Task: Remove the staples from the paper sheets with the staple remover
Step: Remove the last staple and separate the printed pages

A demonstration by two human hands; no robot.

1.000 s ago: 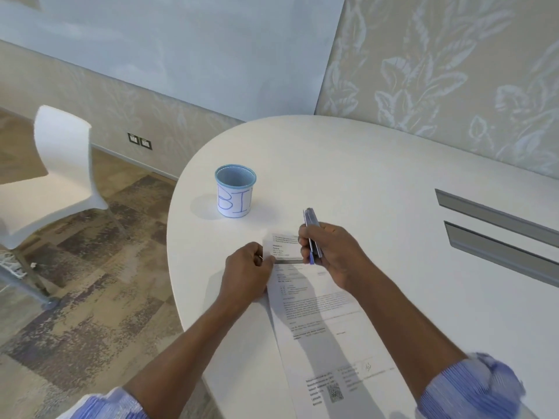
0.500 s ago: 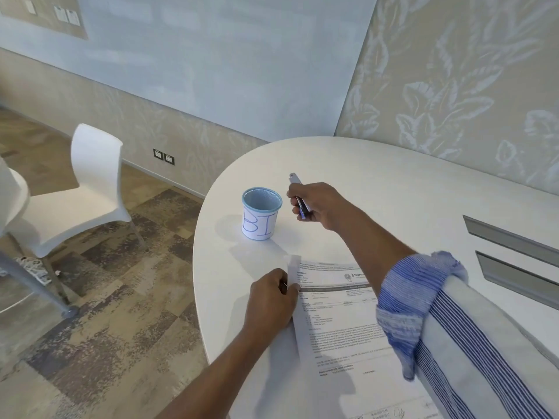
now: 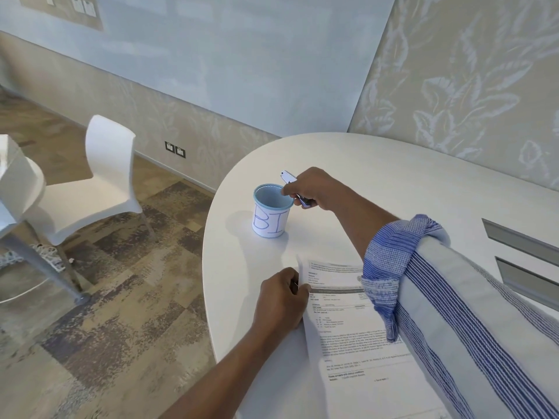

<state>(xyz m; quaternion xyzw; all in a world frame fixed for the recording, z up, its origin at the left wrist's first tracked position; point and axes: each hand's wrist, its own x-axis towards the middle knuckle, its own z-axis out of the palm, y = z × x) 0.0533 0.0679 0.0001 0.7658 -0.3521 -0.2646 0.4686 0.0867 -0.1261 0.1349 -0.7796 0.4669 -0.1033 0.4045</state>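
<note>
Printed paper sheets (image 3: 348, 334) lie on the white table (image 3: 393, 182) in front of me. My left hand (image 3: 279, 297) pinches their top left corner against the table. My right hand (image 3: 314, 189) is stretched out over the far rim of a small blue-rimmed cup (image 3: 270, 214) marked "BI", its fingertips above the cup's opening. A thin metal staple remover (image 3: 292, 181) is gripped in that hand, its silver tip sticking up and left. I cannot see any staple.
The table's curved edge runs left of the cup and paper, with patterned floor below. A white chair (image 3: 99, 182) stands on the left. Two grey slots (image 3: 520, 240) sit in the table at right. Walls close behind the table.
My right hand lifted the staple remover off the paper's top corner and carried it forward and left to the cup. My left hand stayed on the corner. The view shifted left.
</note>
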